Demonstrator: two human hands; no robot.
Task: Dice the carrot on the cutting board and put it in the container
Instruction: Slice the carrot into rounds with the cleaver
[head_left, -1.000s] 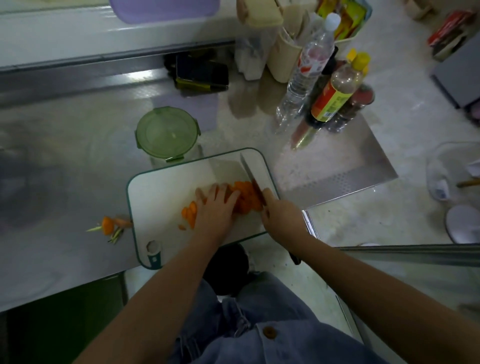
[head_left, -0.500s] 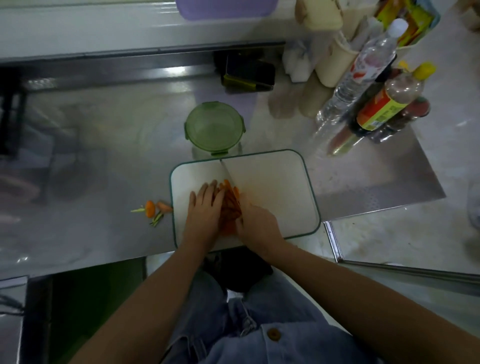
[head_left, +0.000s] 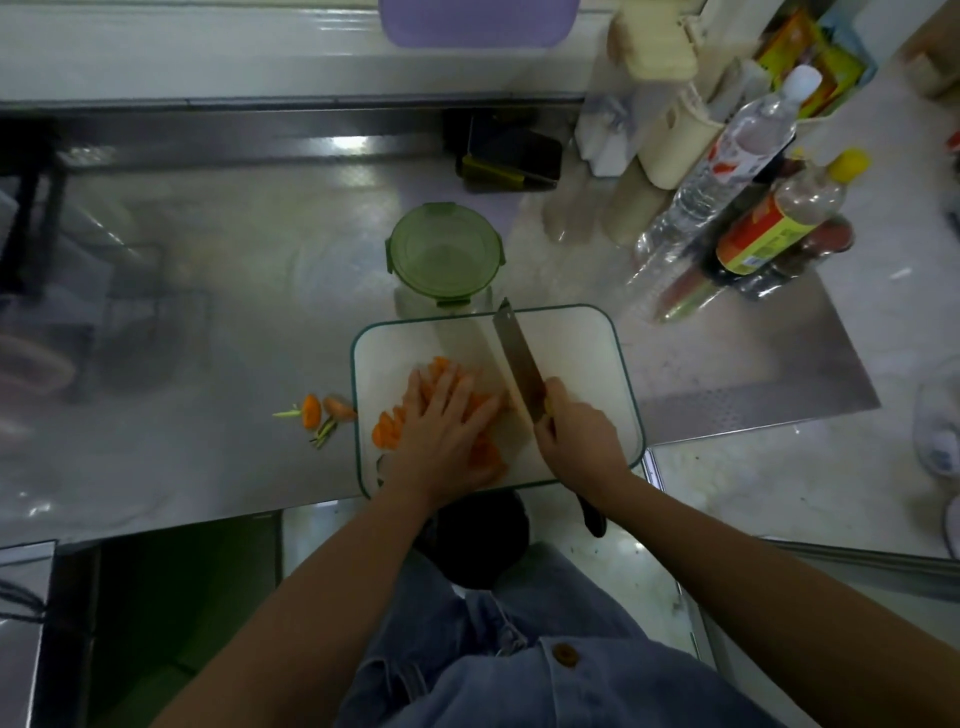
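A white cutting board (head_left: 576, 353) with a green rim lies at the steel counter's front edge. Orange carrot pieces (head_left: 387, 434) are heaped on its left half. My left hand (head_left: 447, 431) lies flat over the heap, fingers spread and fairly straight, hiding most of it. My right hand (head_left: 576, 434) grips the handle of a knife (head_left: 514, 358). The blade slants up and left across the board, just right of the carrot. The round green container (head_left: 444, 254) stands just behind the board with its lid on.
Carrot ends and green stalk scraps (head_left: 317, 413) lie on the counter left of the board. Bottles (head_left: 737, 176) and a beige holder (head_left: 670, 140) crowd the back right. A dark sponge holder (head_left: 509, 153) sits at the back wall. The counter ends right of the board.
The knife has swung from the carrot heap to its right side, blade now slanting across the bare board. My left hand stays on the carrot pieces. The camera view has shifted.
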